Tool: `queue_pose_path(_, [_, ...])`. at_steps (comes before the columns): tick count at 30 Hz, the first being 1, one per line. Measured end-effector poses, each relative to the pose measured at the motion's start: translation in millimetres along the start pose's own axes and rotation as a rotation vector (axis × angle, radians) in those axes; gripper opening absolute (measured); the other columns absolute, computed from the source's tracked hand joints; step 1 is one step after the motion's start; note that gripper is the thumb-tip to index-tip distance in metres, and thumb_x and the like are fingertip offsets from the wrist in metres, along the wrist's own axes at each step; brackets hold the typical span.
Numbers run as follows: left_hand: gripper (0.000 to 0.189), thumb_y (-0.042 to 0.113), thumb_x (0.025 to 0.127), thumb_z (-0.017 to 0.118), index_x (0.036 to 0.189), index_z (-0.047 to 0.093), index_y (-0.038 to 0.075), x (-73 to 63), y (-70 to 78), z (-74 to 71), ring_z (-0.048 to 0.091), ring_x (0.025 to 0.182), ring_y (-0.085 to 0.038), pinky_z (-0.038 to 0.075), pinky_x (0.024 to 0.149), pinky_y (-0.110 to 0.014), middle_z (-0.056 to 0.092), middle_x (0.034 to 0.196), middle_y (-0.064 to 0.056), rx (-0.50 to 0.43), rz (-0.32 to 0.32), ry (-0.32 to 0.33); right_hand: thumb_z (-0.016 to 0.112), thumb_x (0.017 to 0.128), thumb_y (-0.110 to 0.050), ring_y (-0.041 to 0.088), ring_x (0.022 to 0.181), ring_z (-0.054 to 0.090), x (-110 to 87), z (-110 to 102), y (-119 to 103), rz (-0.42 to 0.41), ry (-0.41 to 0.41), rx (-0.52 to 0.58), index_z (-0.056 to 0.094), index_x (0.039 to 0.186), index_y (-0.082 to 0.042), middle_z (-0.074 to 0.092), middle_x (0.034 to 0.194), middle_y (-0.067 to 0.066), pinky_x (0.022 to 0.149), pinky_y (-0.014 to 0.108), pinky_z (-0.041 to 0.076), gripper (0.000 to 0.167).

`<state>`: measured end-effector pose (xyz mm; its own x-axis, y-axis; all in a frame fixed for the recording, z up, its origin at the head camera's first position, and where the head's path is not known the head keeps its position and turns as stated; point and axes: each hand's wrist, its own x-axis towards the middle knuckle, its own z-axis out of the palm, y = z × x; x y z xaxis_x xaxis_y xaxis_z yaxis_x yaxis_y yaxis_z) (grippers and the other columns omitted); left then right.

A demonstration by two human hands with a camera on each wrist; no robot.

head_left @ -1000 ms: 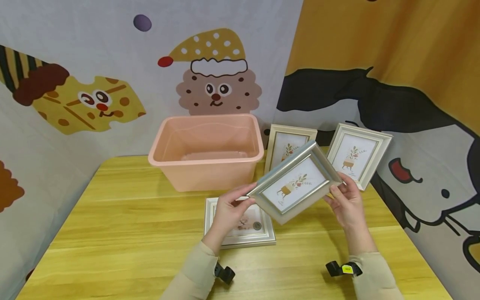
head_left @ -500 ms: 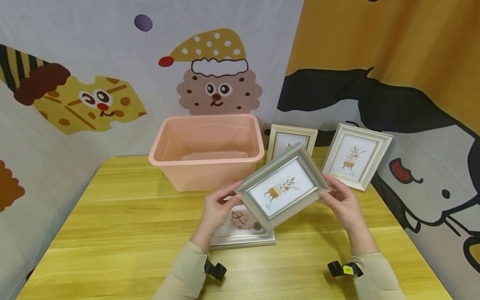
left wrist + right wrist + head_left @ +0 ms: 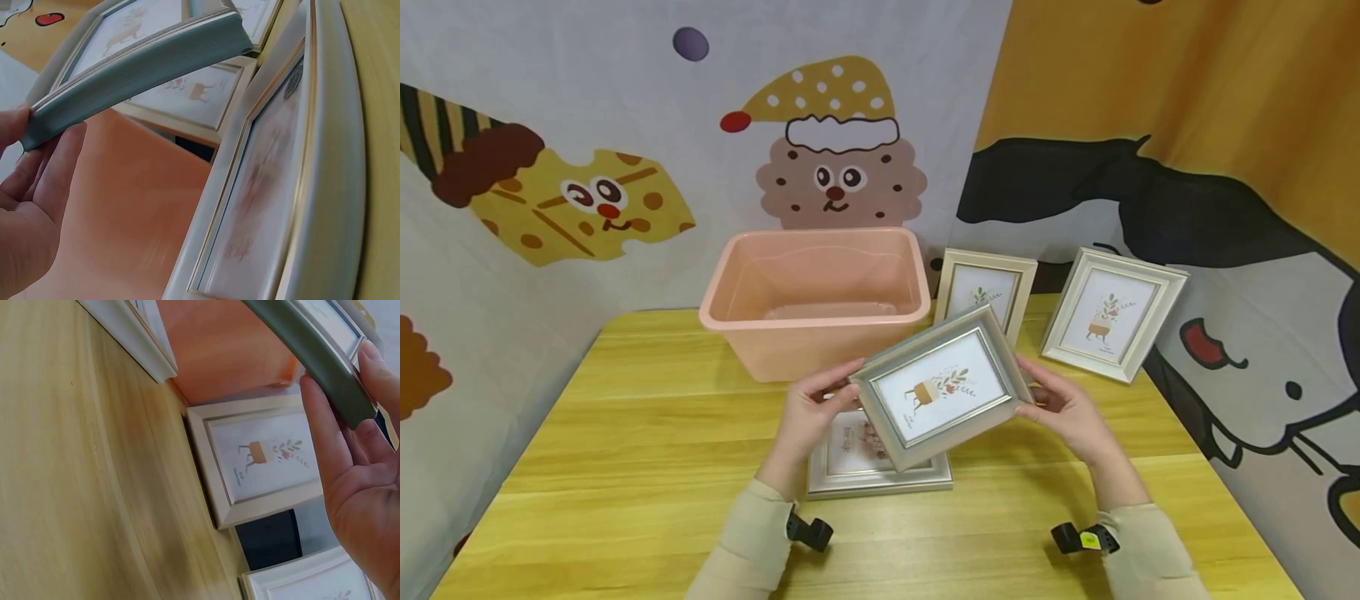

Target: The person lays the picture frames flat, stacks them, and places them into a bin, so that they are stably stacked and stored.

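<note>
Both hands hold a grey-green picture frame [image 3: 942, 388], tilted, with a plant print inside. My left hand [image 3: 808, 421] pinches its left corner, thumb on the front and fingers behind, as the left wrist view also shows. At the opposite corner my right hand [image 3: 1067, 417] pinches it the same way; in the right wrist view its green side edge [image 3: 325, 372] lies between thumb and fingers. Below it a silver-white picture frame [image 3: 880, 483] with a pink flower print lies flat, partly covered by the held one. The back of the held frame is hidden.
A pink plastic bin [image 3: 816, 350] stands at the back of the wooden table [image 3: 625, 467]. To its right a cream picture frame [image 3: 1026, 283] stands upright, partly hidden, and a white picture frame [image 3: 1150, 333] leans further right. A cartoon-print cloth [image 3: 602, 75] hangs behind.
Both hands have brought the grey-green picture frame left and down toward me, its front turning more toward the head camera. It covers more of the flat frame's right side. The other frames stay put.
</note>
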<state>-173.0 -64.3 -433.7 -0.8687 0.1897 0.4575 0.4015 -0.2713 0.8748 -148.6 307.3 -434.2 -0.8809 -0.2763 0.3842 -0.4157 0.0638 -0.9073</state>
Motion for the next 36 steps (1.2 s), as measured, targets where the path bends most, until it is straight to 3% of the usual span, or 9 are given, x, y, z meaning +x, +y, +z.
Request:
queue_pose_path(10, [0.033, -0.009, 0.088, 0.067, 0.121, 0.061, -0.015, -2.9, 6.2, -20.3, 0.067, 0.077, -0.011, 0.061, 0.067, -0.034, 0.072, 0.104, 0.004, 0.036, -0.084, 0.038, 0.067, 0.085, 0.013, 0.012, 0.095, 0.068, 3.3, 20, 4, 0.033, -0.009, -0.096, 0.042, 0.147, -0.002, 0.052, 0.141, -0.017, 0.079, 0.027, 0.058, 0.069])
queue_pose_path(13, [0.032, -0.01, 0.088, 0.067, 0.12, 0.063, -0.013, -3.4, 5.3, -26.6, 0.066, 0.078, -0.01, 0.061, 0.066, -0.034, 0.072, 0.102, 0.004, 0.05, -0.086, 0.05, 0.068, 0.087, 0.01, 0.012, 0.095, 0.068, 3.8, 25, 6, 0.057, -0.019, -0.119, 0.042, 0.149, -0.007, 0.058, 0.135, -0.009, 0.079, 0.028, 0.058, 0.069])
queue_pose_path(20, [0.031, -0.007, 0.089, 0.067, 0.12, 0.065, -0.008, -5.0, 7.8, -40.4, 0.067, 0.082, -0.011, 0.061, 0.069, -0.035, 0.072, 0.111, 0.006, 0.073, -0.112, 0.069, 0.067, 0.089, 0.006, 0.021, 0.091, 0.068, 3.3, 33, 12, 0.057, -0.13, -0.157, 0.036, 0.152, -0.006, 0.062, 0.115, 0.027, 0.074, 0.03, 0.059, 0.071])
queue_pose_path(29, [0.032, -0.008, 0.09, 0.066, 0.122, 0.062, -0.011, -9.5, 7.9, -54.9, 0.066, 0.084, -0.01, 0.06, 0.07, -0.034, 0.072, 0.11, 0.007, 0.097, -0.134, 0.038, 0.064, 0.09, 0.01, 0.023, 0.083, 0.069, 6.3, 42, 17, 0.044, -0.238, -0.062, 0.028, 0.154, -0.003, 0.06, 0.115, 0.031, 0.071, 0.036, 0.06, 0.076])
queue_pose_path(36, [0.034, -0.005, 0.09, 0.067, 0.123, 0.061, -0.01, -10.4, 6.1, -61.7, 0.066, 0.085, -0.011, 0.06, 0.071, -0.033, 0.072, 0.106, 0.005, 0.126, -0.193, 0.029, 0.065, 0.09, 0.007, 0.025, 0.084, 0.069, 7.4, 51, 20, 0.115, -0.262, -0.022, 0.025, 0.156, -0.008, 0.057, 0.117, 0.033, 0.071, 0.041, 0.06, 0.079])
